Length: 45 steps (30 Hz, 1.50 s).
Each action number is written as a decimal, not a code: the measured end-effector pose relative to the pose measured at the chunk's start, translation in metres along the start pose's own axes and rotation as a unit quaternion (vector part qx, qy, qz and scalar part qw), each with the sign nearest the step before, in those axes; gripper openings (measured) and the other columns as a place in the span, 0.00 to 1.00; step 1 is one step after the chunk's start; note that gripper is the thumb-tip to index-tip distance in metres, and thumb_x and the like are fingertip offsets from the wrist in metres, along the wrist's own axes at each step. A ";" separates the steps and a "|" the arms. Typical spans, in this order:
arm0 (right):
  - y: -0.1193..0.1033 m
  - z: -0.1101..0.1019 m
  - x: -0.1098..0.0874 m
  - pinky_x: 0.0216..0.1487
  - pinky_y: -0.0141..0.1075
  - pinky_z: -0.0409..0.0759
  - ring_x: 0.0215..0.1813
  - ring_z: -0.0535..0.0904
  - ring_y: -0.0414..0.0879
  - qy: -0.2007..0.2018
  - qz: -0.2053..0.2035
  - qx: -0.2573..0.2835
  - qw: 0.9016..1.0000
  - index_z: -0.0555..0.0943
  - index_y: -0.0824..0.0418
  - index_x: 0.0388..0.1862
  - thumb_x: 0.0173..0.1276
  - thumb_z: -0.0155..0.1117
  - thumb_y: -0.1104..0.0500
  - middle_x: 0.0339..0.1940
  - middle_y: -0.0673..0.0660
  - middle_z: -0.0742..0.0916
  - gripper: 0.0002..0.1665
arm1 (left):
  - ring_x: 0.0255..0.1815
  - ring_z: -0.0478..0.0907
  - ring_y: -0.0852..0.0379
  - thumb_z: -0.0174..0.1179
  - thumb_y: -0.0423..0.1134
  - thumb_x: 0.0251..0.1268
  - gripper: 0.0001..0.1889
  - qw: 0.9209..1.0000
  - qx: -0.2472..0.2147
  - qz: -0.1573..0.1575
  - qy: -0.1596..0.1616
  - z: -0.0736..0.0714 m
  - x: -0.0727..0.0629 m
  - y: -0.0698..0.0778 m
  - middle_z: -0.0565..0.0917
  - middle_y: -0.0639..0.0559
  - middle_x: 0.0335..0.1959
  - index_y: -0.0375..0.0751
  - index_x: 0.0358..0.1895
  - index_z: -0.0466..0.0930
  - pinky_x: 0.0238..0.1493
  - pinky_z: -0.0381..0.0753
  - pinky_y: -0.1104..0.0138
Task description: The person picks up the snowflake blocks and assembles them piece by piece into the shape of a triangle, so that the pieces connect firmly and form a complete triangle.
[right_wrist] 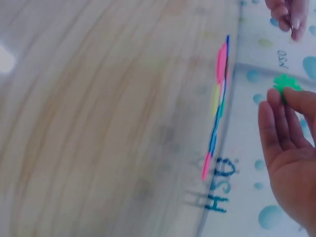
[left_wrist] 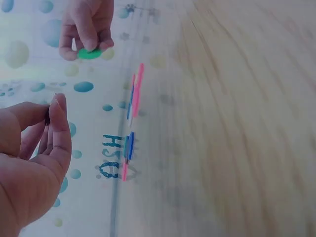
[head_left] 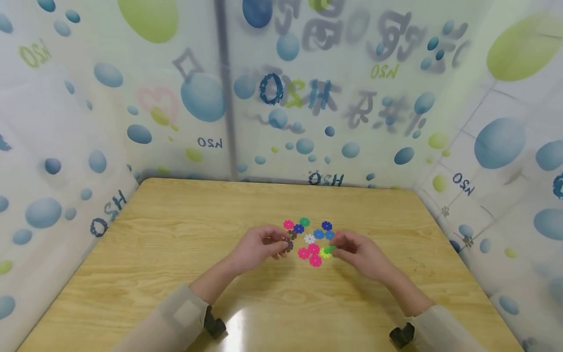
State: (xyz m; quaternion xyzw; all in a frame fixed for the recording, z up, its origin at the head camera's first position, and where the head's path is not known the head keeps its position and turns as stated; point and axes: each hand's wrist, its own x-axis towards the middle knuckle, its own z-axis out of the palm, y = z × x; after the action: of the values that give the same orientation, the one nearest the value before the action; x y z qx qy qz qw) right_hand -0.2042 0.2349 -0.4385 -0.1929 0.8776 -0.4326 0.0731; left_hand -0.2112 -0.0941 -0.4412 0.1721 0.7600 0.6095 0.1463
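Left hand (head_left: 261, 248): thumb and fingers pinch a dark, thin notched disc (head_left: 289, 245), mostly hidden by fingertips; exact colour hard to tell. Right hand (head_left: 359, 253): pinches a bright green, flower-edged disc (right_wrist: 285, 82), held above the table and, from the head view, overlapping a yellow notched disc (head_left: 324, 253). Between the hands, flat discs lie on the glossy, wood-grained table (head_left: 176, 220): three pink discs (head_left: 315, 261) clustered, a white disc (head_left: 310, 239) behind. Right fingers partly cover another pink piece.
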 end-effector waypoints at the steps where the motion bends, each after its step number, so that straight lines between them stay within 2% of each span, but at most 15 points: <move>1: -0.003 0.001 0.000 0.51 0.32 0.88 0.50 0.87 0.45 0.007 0.002 0.007 1.000 0.86 0.54 0.54 0.80 0.71 0.58 0.48 0.51 0.91 0.08 | 0.44 0.91 0.55 0.66 0.33 0.80 0.13 1.000 -0.013 -0.002 0.005 0.001 0.000 0.001 0.91 0.38 0.53 0.34 0.60 0.87 0.49 0.93 0.61; 5: -0.016 0.008 0.003 0.50 0.32 0.88 0.51 0.90 0.55 0.020 0.005 0.043 0.999 0.87 0.55 0.53 0.79 0.73 0.56 0.48 0.54 0.92 0.09 | 0.47 0.91 0.55 0.68 0.32 0.78 0.16 0.999 -0.043 -0.006 0.014 0.003 -0.001 0.006 0.90 0.39 0.58 0.35 0.64 0.87 0.55 0.93 0.58; 8: -0.025 0.014 0.005 0.50 0.34 0.89 0.53 0.89 0.62 0.017 0.005 0.075 0.997 0.88 0.55 0.51 0.79 0.73 0.56 0.49 0.56 0.93 0.07 | 0.48 0.89 0.55 0.71 0.33 0.75 0.18 0.999 -0.031 -0.004 0.011 0.005 -0.003 0.009 0.91 0.44 0.57 0.41 0.65 0.88 0.56 0.93 0.57; 11: -0.031 0.019 0.005 0.50 0.35 0.89 0.52 0.89 0.63 0.020 -0.002 0.092 0.996 0.90 0.54 0.51 0.79 0.73 0.56 0.50 0.56 0.93 0.07 | 0.48 0.88 0.54 0.74 0.35 0.72 0.20 1.000 -0.028 0.000 -0.003 0.007 -0.005 0.012 0.92 0.46 0.56 0.43 0.65 0.89 0.55 0.92 0.61; 14: -0.034 0.025 0.005 0.49 0.34 0.89 0.50 0.89 0.60 0.037 -0.012 0.091 0.995 0.90 0.53 0.51 0.79 0.73 0.56 0.49 0.55 0.93 0.06 | 0.49 0.91 0.54 0.73 0.35 0.73 0.20 0.999 -0.050 -0.002 -0.015 0.011 -0.007 0.012 0.92 0.44 0.54 0.41 0.66 0.87 0.55 0.92 0.62; 22: -0.038 0.033 0.004 0.43 0.33 0.87 0.44 0.88 0.54 0.073 -0.044 0.087 0.993 0.90 0.52 0.51 0.78 0.74 0.57 0.45 0.53 0.92 0.06 | 0.48 0.94 0.53 0.67 0.29 0.77 0.20 0.993 -0.111 -0.017 -0.030 0.016 -0.006 0.012 0.91 0.39 0.50 0.35 0.69 0.84 0.57 0.93 0.56; 26: -0.039 0.034 0.004 0.42 0.33 0.87 0.43 0.89 0.47 0.081 -0.061 0.085 0.991 0.90 0.53 0.51 0.78 0.74 0.59 0.45 0.53 0.93 0.06 | 0.48 0.94 0.53 0.65 0.29 0.79 0.20 0.992 -0.119 -0.025 -0.039 0.017 -0.007 0.013 0.91 0.37 0.50 0.36 0.71 0.83 0.58 0.92 0.55; 30: -0.040 0.035 0.004 0.45 0.33 0.88 0.43 0.88 0.39 0.085 -0.060 0.079 0.991 0.89 0.53 0.51 0.78 0.74 0.59 0.45 0.52 0.93 0.06 | 0.49 0.94 0.53 0.63 0.30 0.81 0.21 0.990 -0.131 -0.035 -0.046 0.017 -0.007 0.014 0.90 0.32 0.54 0.37 0.72 0.81 0.57 0.92 0.57; 36: -0.042 0.038 0.003 0.47 0.32 0.89 0.44 0.89 0.39 0.094 -0.051 0.088 0.990 0.89 0.53 0.48 0.76 0.76 0.59 0.45 0.53 0.93 0.05 | 0.50 0.94 0.52 0.63 0.32 0.83 0.22 0.989 -0.137 -0.035 -0.051 0.019 -0.006 0.013 0.89 0.29 0.59 0.32 0.74 0.79 0.56 0.92 0.60; 45: -0.041 0.045 0.001 0.36 0.31 0.84 0.35 0.84 0.39 0.120 -0.052 0.105 0.986 0.90 0.55 0.43 0.74 0.78 0.61 0.40 0.55 0.93 0.03 | 0.48 0.94 0.53 0.60 0.28 0.82 0.21 0.989 -0.133 -0.026 -0.050 0.021 -0.005 0.014 0.88 0.25 0.58 0.29 0.73 0.79 0.57 0.92 0.59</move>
State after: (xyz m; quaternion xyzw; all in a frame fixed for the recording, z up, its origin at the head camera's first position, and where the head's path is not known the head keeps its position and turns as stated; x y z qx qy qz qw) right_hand -0.1802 0.1792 -0.4344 -0.1762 0.8184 -0.5458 -0.0352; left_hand -0.1966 -0.0746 -0.4322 0.1615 0.6679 0.6920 0.2212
